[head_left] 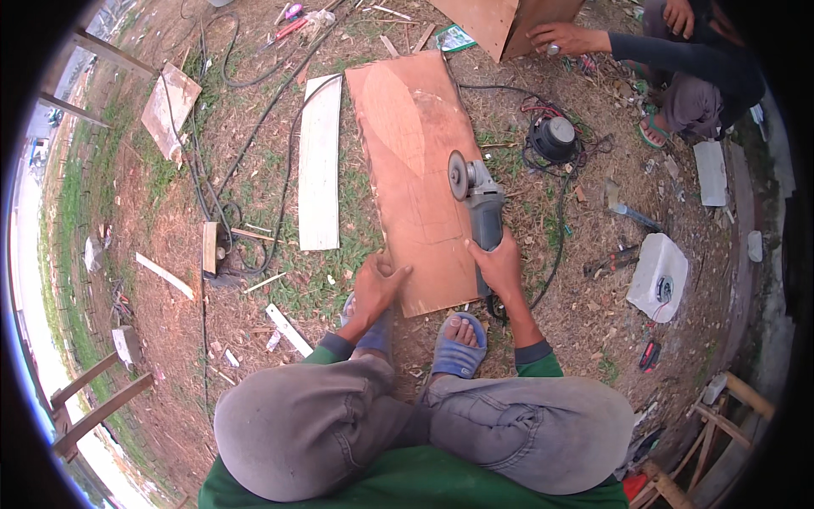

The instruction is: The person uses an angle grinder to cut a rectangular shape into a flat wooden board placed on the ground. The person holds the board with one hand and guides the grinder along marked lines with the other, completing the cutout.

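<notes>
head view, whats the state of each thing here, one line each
plywood board: flat on the ground, curved line drawn on it
angle grinder: disc on the board's right edge, gripped
right hand: closed round the grinder body
left hand: pressed flat on the board's near edge
white plank: lying flat beside the board

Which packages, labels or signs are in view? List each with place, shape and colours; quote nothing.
Packet: flat, green and white, on the ground beyond the board's far end.
Label: round and dark, on the white block right of the grinder.
No signs or screens.
</notes>
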Available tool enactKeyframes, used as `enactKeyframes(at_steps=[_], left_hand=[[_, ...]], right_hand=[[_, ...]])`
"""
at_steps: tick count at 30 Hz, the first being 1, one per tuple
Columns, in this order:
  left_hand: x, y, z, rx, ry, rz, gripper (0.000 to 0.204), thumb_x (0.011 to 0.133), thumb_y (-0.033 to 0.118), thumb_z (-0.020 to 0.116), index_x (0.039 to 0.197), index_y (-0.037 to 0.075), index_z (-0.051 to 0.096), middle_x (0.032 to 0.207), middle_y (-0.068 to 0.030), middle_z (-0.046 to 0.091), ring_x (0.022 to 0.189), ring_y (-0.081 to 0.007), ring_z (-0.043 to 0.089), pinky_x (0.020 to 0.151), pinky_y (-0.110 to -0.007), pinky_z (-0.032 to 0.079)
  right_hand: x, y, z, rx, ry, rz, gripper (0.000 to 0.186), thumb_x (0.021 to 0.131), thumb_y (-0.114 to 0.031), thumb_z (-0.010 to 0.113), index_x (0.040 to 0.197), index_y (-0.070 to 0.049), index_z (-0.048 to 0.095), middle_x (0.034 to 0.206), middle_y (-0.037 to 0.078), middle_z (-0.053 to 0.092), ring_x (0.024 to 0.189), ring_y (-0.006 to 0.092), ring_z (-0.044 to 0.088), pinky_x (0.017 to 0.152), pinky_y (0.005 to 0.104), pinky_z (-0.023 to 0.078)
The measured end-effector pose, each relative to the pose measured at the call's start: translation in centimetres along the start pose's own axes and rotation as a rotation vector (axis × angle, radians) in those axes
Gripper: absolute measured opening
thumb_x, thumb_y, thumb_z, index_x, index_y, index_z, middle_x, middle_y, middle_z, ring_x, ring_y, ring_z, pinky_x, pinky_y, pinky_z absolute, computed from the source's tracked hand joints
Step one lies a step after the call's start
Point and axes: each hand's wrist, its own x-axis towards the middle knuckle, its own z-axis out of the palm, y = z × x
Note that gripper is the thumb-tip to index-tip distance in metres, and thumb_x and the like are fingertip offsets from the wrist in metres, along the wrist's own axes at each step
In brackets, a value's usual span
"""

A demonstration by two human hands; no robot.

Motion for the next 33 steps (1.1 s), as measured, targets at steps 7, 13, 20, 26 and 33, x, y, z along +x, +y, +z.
enactKeyframes(at_steps=[7, 13, 20, 26, 33], left_hand=[[0.3, -0.8, 0.8, 0.006, 0.048, -0.009, 0.061, 0.086, 0.046, 0.098, 0.117, 0.000, 0.074, 0.094, -0.0119, 0.079, 0.085, -0.0290, 0.077, 0.081, -0.044, 0.062], [0.1, 0.0, 0.3, 0.013, 0.014, -0.034, 0.055, 0.089, 0.043, 0.097, 0.114, 0.001, 0.074, 0.094, -0.0133, 0.079, 0.086, -0.0309, 0.077, 0.082, -0.045, 0.061], [-0.2, 1.0, 0.1, 0.026, 0.028, -0.005, 0.050, 0.093, 0.039, 0.097, 0.114, 0.000, 0.073, 0.093, -0.0133, 0.081, 0.083, -0.0265, 0.079, 0.079, -0.041, 0.062], [-0.1, 0.8, 0.3, -0.033, 0.005, -0.046, 0.048, 0.093, 0.035, 0.097, 0.116, 0.000, 0.074, 0.093, -0.0129, 0.082, 0.083, -0.0260, 0.079, 0.079, -0.040, 0.063], [0.3, -0.4, 0.7, 0.011, 0.020, -0.035, 0.053, 0.089, 0.039, 0.098, 0.116, -0.001, 0.074, 0.094, -0.0138, 0.081, 0.086, -0.0302, 0.079, 0.081, -0.044, 0.063]], right_hand=[[1.8, 0.1, 0.1, 0.057, -0.042, 0.021, 0.060, 0.085, -0.035, 0.097, 0.119, 0.008, 0.071, 0.103, 0.029, 0.082, 0.096, 0.0461, 0.083, 0.083, 0.0532, 0.064], [2.6, 1.0, 0.3, 0.008, -0.046, 0.004, 0.065, 0.085, -0.034, 0.097, 0.124, 0.009, 0.070, 0.105, 0.032, 0.081, 0.099, 0.0486, 0.083, 0.087, 0.0545, 0.065], [3.0, 1.1, -0.2, 0.040, -0.066, 0.054, 0.067, 0.083, -0.035, 0.098, 0.123, 0.011, 0.070, 0.108, 0.034, 0.080, 0.103, 0.0492, 0.082, 0.089, 0.0540, 0.065], [3.1, 0.8, -0.6, -0.002, -0.080, 0.013, 0.064, 0.083, -0.034, 0.097, 0.122, 0.010, 0.071, 0.107, 0.031, 0.081, 0.100, 0.0457, 0.083, 0.088, 0.0524, 0.064], [3.2, 2.0, -0.6, 0.283, -0.176, 0.137, 0.050, 0.087, -0.022, 0.094, 0.124, 0.005, 0.073, 0.103, 0.017, 0.081, 0.091, 0.0266, 0.079, 0.084, 0.0431, 0.062]])
